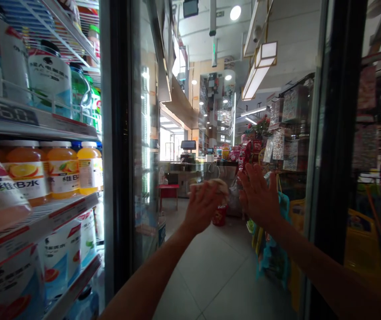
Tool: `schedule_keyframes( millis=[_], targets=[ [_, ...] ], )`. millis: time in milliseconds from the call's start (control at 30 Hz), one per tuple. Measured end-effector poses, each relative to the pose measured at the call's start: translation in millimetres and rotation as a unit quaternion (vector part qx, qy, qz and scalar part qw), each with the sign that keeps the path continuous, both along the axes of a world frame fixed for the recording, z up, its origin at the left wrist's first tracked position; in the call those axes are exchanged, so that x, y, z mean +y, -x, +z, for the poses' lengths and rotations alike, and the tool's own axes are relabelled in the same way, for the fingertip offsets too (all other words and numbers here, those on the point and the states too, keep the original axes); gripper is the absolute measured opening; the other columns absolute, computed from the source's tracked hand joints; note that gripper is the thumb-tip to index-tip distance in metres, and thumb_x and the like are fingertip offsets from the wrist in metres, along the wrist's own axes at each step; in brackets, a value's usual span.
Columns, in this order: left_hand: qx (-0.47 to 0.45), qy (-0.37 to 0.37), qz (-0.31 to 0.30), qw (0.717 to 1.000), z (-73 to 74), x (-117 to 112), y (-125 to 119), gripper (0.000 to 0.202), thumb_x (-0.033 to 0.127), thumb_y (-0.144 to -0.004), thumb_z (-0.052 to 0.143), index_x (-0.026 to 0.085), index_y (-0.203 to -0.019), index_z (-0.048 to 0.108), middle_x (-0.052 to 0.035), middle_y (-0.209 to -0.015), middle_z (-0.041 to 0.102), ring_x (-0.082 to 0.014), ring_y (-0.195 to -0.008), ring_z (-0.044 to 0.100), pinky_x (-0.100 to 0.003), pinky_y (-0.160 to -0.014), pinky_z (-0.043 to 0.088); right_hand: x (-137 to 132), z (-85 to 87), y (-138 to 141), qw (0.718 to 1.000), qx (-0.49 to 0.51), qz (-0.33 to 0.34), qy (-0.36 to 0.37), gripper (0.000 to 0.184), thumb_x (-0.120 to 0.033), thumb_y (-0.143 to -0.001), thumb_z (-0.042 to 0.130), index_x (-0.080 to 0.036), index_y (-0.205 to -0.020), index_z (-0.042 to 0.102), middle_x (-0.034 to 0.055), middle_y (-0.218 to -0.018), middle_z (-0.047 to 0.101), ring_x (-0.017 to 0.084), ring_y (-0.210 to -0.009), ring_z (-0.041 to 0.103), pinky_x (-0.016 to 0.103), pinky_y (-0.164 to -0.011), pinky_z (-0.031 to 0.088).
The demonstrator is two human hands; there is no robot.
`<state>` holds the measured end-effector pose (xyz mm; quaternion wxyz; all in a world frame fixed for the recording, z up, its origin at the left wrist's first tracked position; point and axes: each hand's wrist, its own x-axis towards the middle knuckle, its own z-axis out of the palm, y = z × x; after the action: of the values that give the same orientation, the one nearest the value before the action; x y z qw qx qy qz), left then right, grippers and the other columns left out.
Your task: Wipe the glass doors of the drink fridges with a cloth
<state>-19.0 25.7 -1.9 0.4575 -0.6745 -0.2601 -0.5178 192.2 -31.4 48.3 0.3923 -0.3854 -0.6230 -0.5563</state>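
Observation:
Both my arms reach forward to a glass fridge door (217,102) that stands open in front of me. My left hand (201,209) is closed on a pale cloth (215,185) and holds it against the glass. Just to its right, my right hand (258,195) lies flat on the glass with the fingers stretched up and apart, holding nothing. The shop floor shows through the pane behind both hands.
Fridge shelves on the left hold orange drink bottles (26,171), a yellow bottle (88,166) and white-labelled bottles (48,80). A black fridge post (117,155) stands left of the pane, the door's dark frame (335,133) right. Through the glass: a checkout counter (190,166), a red stool (168,191), goods racks (286,133).

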Motion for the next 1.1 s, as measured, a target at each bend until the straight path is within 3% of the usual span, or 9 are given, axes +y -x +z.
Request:
schedule_keyframes(
  millis=[100,267,333,433,500,567,700,900,1100],
  targets=[
    [0.031,0.005,-0.005,0.999,6.8,3,10,0.039,0.023,-0.087,0.043,0.03,-0.126,0.047,-0.0014,-0.141,0.039,-0.0188,-0.138,0.015,-0.045,-0.113,0.012,-1,-0.5,-5,1.0,-0.005,0.005,0.003,0.044,-0.025,-0.085,0.044,-0.018,-0.129,0.044,0.0115,-0.142,0.036,0.023,-0.136,0.022,0.049,-0.109,0.013],
    [-0.445,0.077,0.022,0.892,19.6,20,60,0.045,0.027,-0.091,0.03,0.015,-0.134,0.037,-0.0155,-0.144,0.029,-0.0249,-0.137,0.017,-0.051,-0.108,0.021,-2,-5.1,-3,1.0,-0.011,0.021,0.011,0.047,-0.024,-0.085,0.041,-0.019,-0.132,0.039,0.0107,-0.143,0.034,0.023,-0.137,0.018,0.05,-0.11,0.01],
    [-0.39,0.085,0.022,0.917,13.7,16,55,0.044,0.026,-0.09,0.032,0.017,-0.132,0.04,-0.0136,-0.145,0.029,-0.0256,-0.137,0.016,-0.052,-0.108,0.021,-1,-8.1,6,0.999,-0.029,0.037,0.015,0.047,-0.023,-0.086,0.04,-0.019,-0.133,0.039,0.0106,-0.142,0.035,0.022,-0.137,0.018,0.05,-0.11,0.012],
    [-0.077,0.078,0.008,0.994,1.9,5,34,0.038,0.023,-0.088,0.038,0.027,-0.125,0.049,-0.0044,-0.141,0.038,-0.021,-0.138,0.015,-0.049,-0.111,0.016,1,-10.2,17,0.997,-0.05,0.049,0.024,0.047,-0.021,-0.085,0.039,-0.019,-0.132,0.04,0.0103,-0.141,0.038,0.022,-0.137,0.02,0.049,-0.109,0.014],
    [0.02,0.074,0.003,0.997,2.1,5,33,0.036,0.023,-0.088,0.04,0.03,-0.121,0.052,-0.0023,-0.138,0.042,-0.0191,-0.137,0.017,-0.048,-0.112,0.014,2,-9.0,18,0.998,-0.035,0.049,0.024,0.049,-0.022,-0.086,0.038,-0.019,-0.135,0.037,0.0104,-0.142,0.036,0.023,-0.136,0.02,0.049,-0.109,0.014],
    [-0.131,0.085,0.012,0.988,10.0,11,44,0.037,0.026,-0.089,0.038,0.027,-0.124,0.05,-0.0055,-0.139,0.041,-0.0197,-0.137,0.02,-0.046,-0.111,0.019,2,-6.6,13,0.998,-0.016,0.051,0.014,0.052,-0.022,-0.086,0.038,-0.02,-0.138,0.03,0.0102,-0.144,0.033,0.022,-0.136,0.02,0.049,-0.109,0.014],
    [-0.5,0.079,0.031,0.862,26.1,25,65,0.046,0.03,-0.092,0.027,0.016,-0.135,0.037,-0.0159,-0.144,0.03,-0.0242,-0.137,0.018,-0.052,-0.107,0.023,1,-2.9,5,0.999,-0.011,0.053,0.004,0.055,-0.021,-0.086,0.039,-0.02,-0.14,0.027,0.0099,-0.144,0.033,0.022,-0.137,0.02,0.049,-0.109,0.014],
    [-0.158,0.115,-0.009,0.981,29.4,9,38,0.039,0.027,-0.089,0.037,0.027,-0.126,0.049,-0.0049,-0.144,0.034,-0.0218,-0.137,0.017,-0.048,-0.111,0.016,-1,1.9,23,0.998,-0.038,0.053,0.018,0.047,-0.019,-0.086,0.039,-0.016,-0.132,0.04,0.0103,-0.142,0.036,0.022,-0.137,0.019,0.048,-0.11,0.014],
    [-0.37,0.089,0.001,0.925,60.4,7,28,0.047,0.024,-0.091,0.026,0.018,-0.137,0.032,-0.013,-0.148,0.021,-0.027,-0.138,0.01,-0.059,-0.107,0.018,0,19.6,17,0.998,0.005,0.052,-0.019,0.055,-0.021,-0.086,0.038,-0.017,-0.14,0.025,0.0112,-0.143,0.034,0.022,-0.136,0.023,0.047,-0.109,0.015]
  ],
)
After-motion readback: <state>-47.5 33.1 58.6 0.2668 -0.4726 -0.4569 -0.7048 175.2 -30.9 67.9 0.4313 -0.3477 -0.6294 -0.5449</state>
